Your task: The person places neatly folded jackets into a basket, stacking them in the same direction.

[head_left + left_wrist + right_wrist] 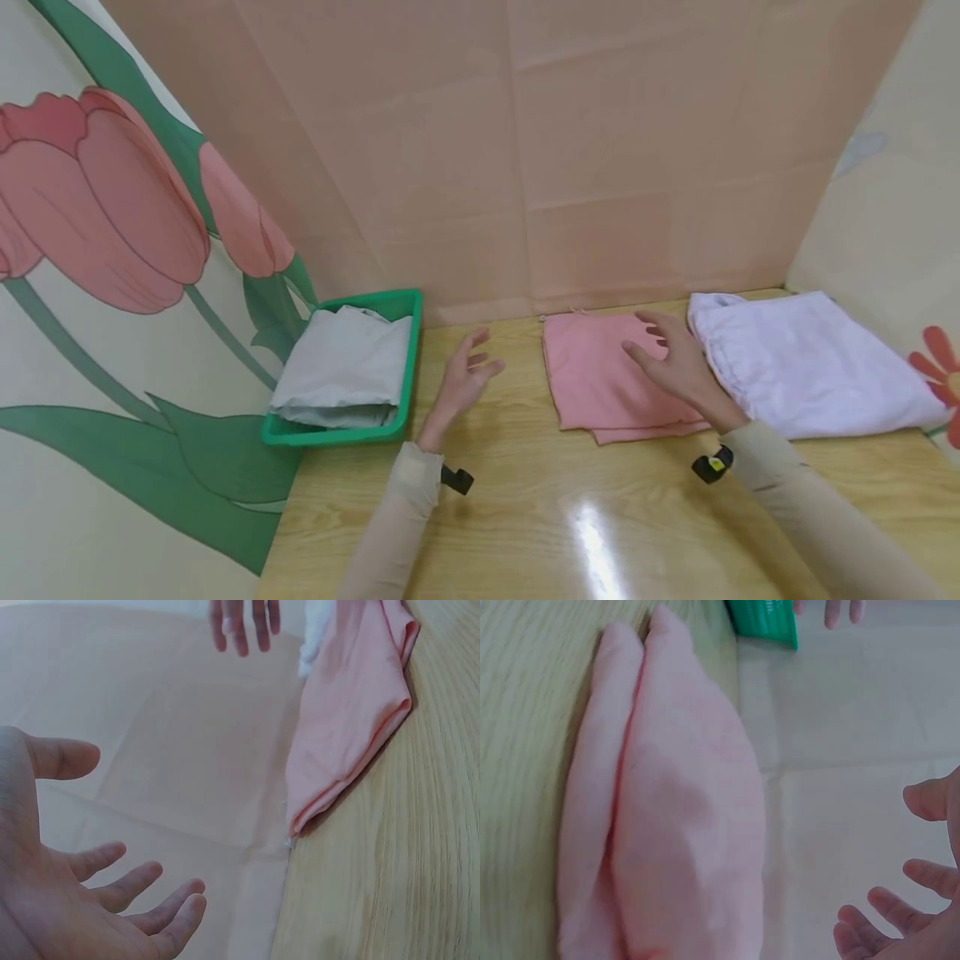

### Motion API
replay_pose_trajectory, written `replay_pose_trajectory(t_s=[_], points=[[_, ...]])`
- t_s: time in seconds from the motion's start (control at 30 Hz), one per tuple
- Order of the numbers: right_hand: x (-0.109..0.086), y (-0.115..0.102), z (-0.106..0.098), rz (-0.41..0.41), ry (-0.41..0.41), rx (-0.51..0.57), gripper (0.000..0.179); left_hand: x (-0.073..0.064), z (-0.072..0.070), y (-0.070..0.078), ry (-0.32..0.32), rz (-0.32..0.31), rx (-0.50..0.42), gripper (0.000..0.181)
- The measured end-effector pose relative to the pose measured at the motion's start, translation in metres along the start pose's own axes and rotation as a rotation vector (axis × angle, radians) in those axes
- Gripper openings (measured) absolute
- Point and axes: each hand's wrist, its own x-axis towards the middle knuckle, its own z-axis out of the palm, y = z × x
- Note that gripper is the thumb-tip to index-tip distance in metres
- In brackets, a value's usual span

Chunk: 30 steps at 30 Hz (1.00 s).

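A folded pink cloth [600, 375] lies on the wooden table, and its layered edge shows up close in the right wrist view. Above its right part hovers my right hand [675, 358], fingers relaxed and apart, holding nothing. My left hand [463, 383] is held over the table between the green basket [408, 367] and the pink cloth, its fingers loosely spread with nothing in them. In the left wrist view, the left palm and curved fingers face the pink cloth [352, 712] from a distance. Folded pale grey cloth [341, 358] fills the basket.
A folded white cloth [810, 362] lies to the right of the pink one, against the side wall. Behind the table hangs a beige sheet [525, 167]. The left wall [67, 358] carries painted tulips. Bare wood [525, 517] shows in front.
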Motion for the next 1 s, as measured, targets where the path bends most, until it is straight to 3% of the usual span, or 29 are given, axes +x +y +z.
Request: replay_pose_trajectory(t_s=[0.13,0.47,0.8,1.0], points=[[-0.006,0.009,-0.005,0.028,-0.003,0.018,0.062,0.001,0.006,-0.004,-0.034,0.000,-0.013,0.068],[-0.025,0.033,-0.021,0.101,-0.005,0.012,0.066,0.003,0.029,-0.003,-0.038,-0.024,-0.069,0.066],[-0.036,0.057,-0.026,0.141,0.016,-0.010,0.066,0.008,0.057,-0.011,-0.032,-0.086,-0.088,0.066],[-0.044,0.072,-0.027,0.125,0.050,-0.067,0.064,0.016,0.078,-0.015,-0.029,-0.164,-0.072,0.066]])
